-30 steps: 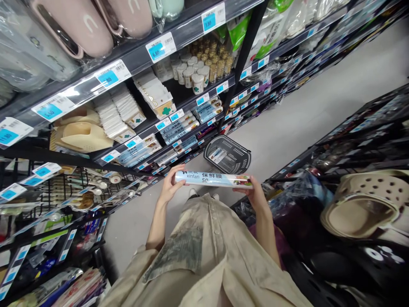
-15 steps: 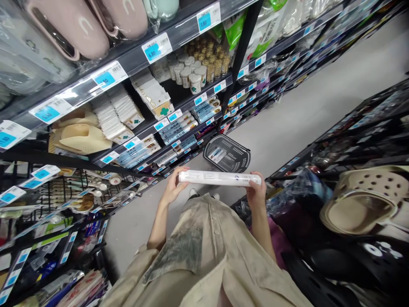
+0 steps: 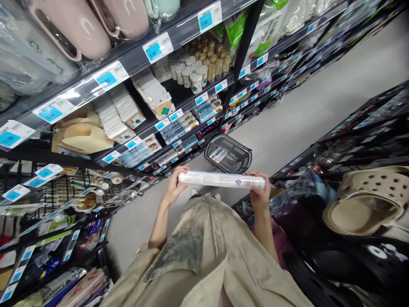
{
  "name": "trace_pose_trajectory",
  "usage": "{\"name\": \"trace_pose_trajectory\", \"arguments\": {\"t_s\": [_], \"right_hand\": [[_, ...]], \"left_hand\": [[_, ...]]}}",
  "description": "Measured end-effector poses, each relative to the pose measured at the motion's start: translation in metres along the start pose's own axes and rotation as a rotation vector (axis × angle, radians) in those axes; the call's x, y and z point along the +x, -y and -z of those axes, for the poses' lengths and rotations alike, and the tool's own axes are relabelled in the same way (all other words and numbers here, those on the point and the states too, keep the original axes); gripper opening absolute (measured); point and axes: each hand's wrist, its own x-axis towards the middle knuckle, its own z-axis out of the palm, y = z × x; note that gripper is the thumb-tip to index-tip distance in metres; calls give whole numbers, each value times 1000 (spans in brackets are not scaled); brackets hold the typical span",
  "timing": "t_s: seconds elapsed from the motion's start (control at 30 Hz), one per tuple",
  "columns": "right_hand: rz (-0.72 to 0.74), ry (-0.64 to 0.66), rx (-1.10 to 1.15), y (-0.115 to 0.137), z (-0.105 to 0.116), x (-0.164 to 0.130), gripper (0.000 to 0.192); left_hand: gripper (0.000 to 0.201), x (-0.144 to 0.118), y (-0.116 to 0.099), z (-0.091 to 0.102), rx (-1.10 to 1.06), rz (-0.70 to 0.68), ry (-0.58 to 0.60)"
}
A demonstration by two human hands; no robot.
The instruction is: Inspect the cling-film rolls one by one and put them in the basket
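A long, white, plastic-wrapped roll [image 3: 217, 179] with small print, a purple mark and a barcode is held level in front of my body. My left hand [image 3: 174, 185] grips its left end between thumb and fingers. Around the right end closes my right hand [image 3: 260, 189], with the fingers behind and the thumb at the lower edge. What the roll is made of cannot be read. Beyond it on the floor sits a grey shopping basket [image 3: 238, 149], with light blue and white packs [image 3: 220, 155] inside.
Shelving [image 3: 204, 101] with price tags runs along the left, holding toothpick tubs [image 3: 191, 72], boxes, scoops [image 3: 86, 136] and blue-white rolls [image 3: 179, 128]. Hanging utensils [image 3: 96, 185] are at lower left. Clogs [image 3: 364, 204] stick out close on the right. Grey floor [image 3: 306, 102] stretches between the shelves.
The roll has turned slightly about its length, so its purple mark and barcode show more plainly. My right hand has shifted a little to the right, and the thumb sits lower.
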Motion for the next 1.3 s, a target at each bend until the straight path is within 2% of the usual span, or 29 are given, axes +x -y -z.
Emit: {"name": "trace_pose_trajectory", "arguments": {"t_s": [0.13, 0.2, 0.27, 0.33, 0.4, 0.43, 0.5, 0.57, 0.67, 0.73, 0.8, 0.87, 0.97, 1.07, 1.2, 1.3], "right_hand": [[8, -23, 27, -1, 1, -2, 45], [14, -84, 49, 0, 2, -2, 44], [50, -181, 66, 2, 0, 2, 42], [112, -230, 44, 7, -9, 7, 42], [165, -161, -58, 16, -26, 12, 43], [181, -89, -125, 21, -37, 13, 45], [180, 83, -216, 32, -63, 14, 50], [139, 266, -174, 40, -85, 12, 64], [88, 477, -21, 44, -99, 13, 88], [94, 507, -91, 41, -92, 16, 77], [64, 479, -292, 35, -75, 19, 50], [-39, 491, -463, 26, -58, 19, 34], [-225, 552, -475, 11, -43, 11, 45], [-298, 485, -317, 0, -44, 0, 47], [-354, 427, -227, -7, -54, -5, 48], [-415, 493, -113, -8, -55, -2, 55]], "left_hand": [[36, -1, -1, 3, 22, -20, 20], [38, -1, -2, 8, 70, 17, 82], [43, 1, -2, 9, 148, 103, 226], [53, 4, -1, 1, 199, 178, 413], [63, 8, 1, -19, 208, 185, 546], [66, 9, 3, -32, 217, 166, 565], [61, 9, 8, -61, 284, 132, 507], [55, 6, 16, -86, 326, 174, 407], [49, -2, 28, -103, 120, 289, 217], [53, -7, 33, -101, -114, 341, 50], [63, -10, 35, -90, -296, 350, -89], [71, -12, 33, -75, -383, 328, -155], [73, -16, 30, -53, -396, 308, -171], [71, -19, 27, -39, -377, 290, -153], [76, -22, 24, -34, -347, 284, -75], [78, -21, 22, -35, -342, 274, -22]]}}
